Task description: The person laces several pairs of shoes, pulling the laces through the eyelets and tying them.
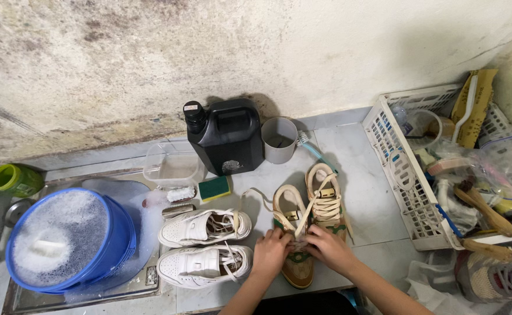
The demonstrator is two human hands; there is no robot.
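Both my hands rest on the near tan sneaker (298,269), which stands beside its mate (325,201) on the tiled floor. My left hand (269,254) pinches the cream laces (302,216) at the shoe's tongue. My right hand (328,247) grips the same laces from the other side; the laces stretch up across both shoes. A pair of white sneakers (204,245) lies just left of my left hand.
A blue bucket (116,245) of soapy water stands at the left. A black jug (228,135), grey cup (279,140), clear tub (171,164), sponge (214,188) and brush (180,194) line the wall. A white basket (396,169) of tools stands right.
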